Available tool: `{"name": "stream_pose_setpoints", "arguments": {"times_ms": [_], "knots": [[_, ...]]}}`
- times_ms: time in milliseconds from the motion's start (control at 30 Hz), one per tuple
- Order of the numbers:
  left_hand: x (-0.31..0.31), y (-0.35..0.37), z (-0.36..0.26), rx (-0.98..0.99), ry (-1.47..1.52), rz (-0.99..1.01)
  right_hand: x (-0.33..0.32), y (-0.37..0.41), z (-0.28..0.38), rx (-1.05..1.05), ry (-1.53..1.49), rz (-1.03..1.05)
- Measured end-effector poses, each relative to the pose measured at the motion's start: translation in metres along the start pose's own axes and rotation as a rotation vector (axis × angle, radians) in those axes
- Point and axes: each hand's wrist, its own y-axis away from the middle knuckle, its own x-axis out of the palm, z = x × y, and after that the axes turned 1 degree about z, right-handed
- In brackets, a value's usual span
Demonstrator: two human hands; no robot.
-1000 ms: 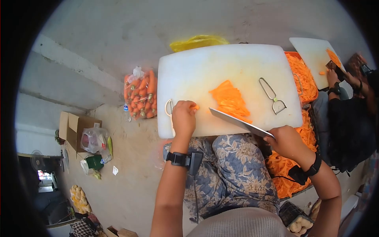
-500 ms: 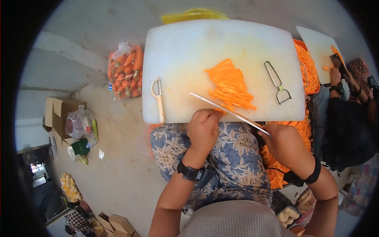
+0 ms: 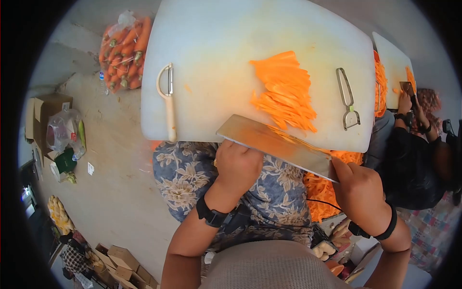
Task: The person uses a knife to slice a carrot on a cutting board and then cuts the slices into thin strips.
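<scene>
A wide-bladed knife (image 3: 276,144) lies tilted flat over the near edge of the white cutting board (image 3: 207,43). My right hand (image 3: 358,185) is closed round its handle end. My left hand (image 3: 238,164) has its fingers bent against the near edge of the blade; whether they pinch anything is hidden. Just beyond the blade rests a pile of sliced carrot (image 3: 285,91), with thin strips along the blade's far edge. A peeler with a pale handle (image 3: 170,103) lies at the board's left, and a metal peeler (image 3: 348,101) at its right.
A bag of whole carrots (image 3: 126,53) stands on the floor at the left, near an open cardboard box (image 3: 43,115). Carrot strips (image 3: 322,197) fill a container below the board at the right. Another person (image 3: 409,161) works at a second board (image 3: 392,62) on the far right.
The knife has turned from edge-on to showing its broad face. My left hand's fingers have moved to the blade's near edge. The view has shifted, so the board sits higher and the surroundings have moved.
</scene>
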Motion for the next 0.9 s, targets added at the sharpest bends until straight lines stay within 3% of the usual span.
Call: {"name": "stream_pose_setpoints", "arguments": {"times_ms": [233, 333, 700, 900], "knots": [[0.000, -0.003, 0.001, 0.007, 0.044, -0.012, 0.013, -0.020, -0.007, -0.038, -0.026, 0.059], [0.000, -0.001, -0.001, 0.020, 0.057, -0.034, 0.027, -0.039, -0.003, -0.093, -0.126, -0.020], [-0.001, 0.001, -0.001, 0.022, 0.005, -0.027, -0.005, -0.024, 0.002, -0.040, -0.052, 0.105], [0.001, 0.000, 0.001, 0.043, 0.024, -0.053, 0.033, -0.050, 0.005, -0.090, -0.121, -0.032]]}}
